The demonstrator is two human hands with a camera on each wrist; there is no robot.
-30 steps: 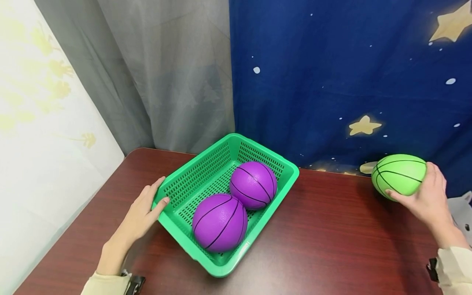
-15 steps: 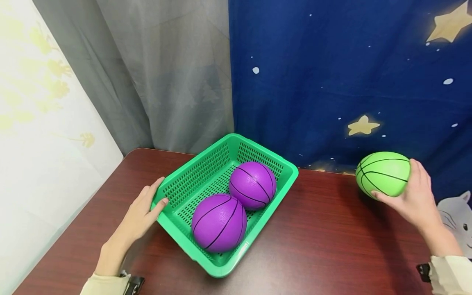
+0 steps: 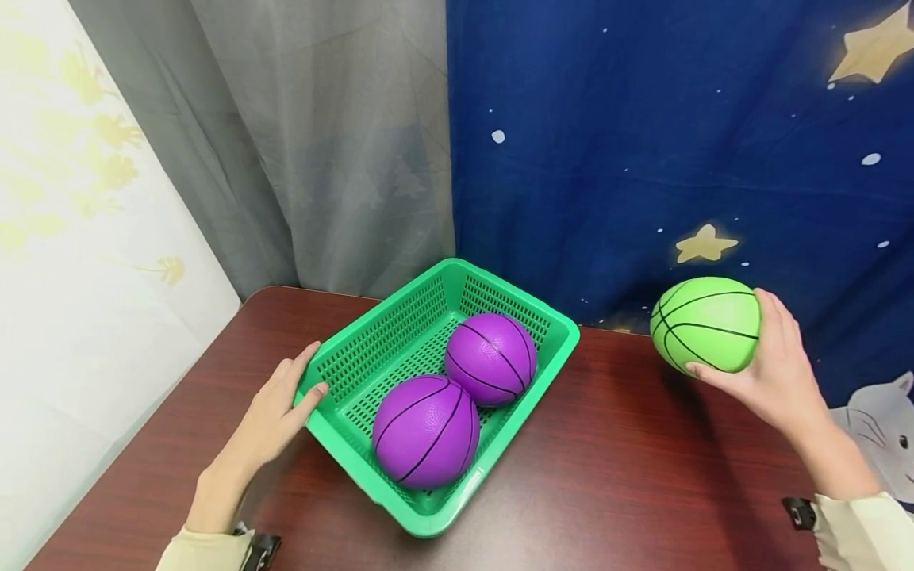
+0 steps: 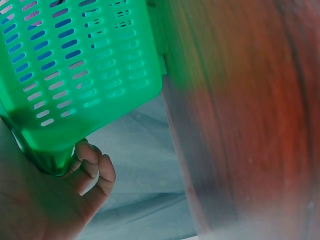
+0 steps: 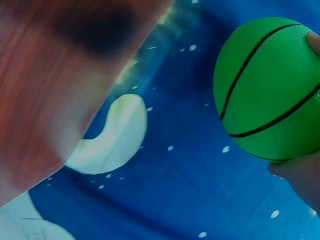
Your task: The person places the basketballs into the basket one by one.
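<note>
A green perforated plastic basket (image 3: 510, 432) sits at an angle on the table, with two purple mini basketballs (image 3: 426, 432) (image 3: 491, 357) touching each other inside it. My left hand (image 3: 274, 412) holds the basket's left corner, thumb over the rim; the left wrist view shows its curled fingers (image 4: 102, 182) under the rim beside the slotted wall (image 4: 112, 75). To the right of the basket, my right hand (image 3: 774, 377) grips a light green mini basketball (image 3: 707, 325) from its right side. That ball is raised over the table's back edge, thumb low on its near side.
The dark red wooden table (image 3: 585, 492) ends at a blue star-printed curtain (image 3: 607, 159) and a grey curtain (image 3: 357, 159) behind. A white flowered sheet (image 3: 93, 277) hangs along the left edge. A printed white cat (image 3: 881, 432) shows at the far right.
My right hand has carried the green basketball leftward and slightly up, toward the basket. The left hand, the basket and the purple balls have stayed in place.
</note>
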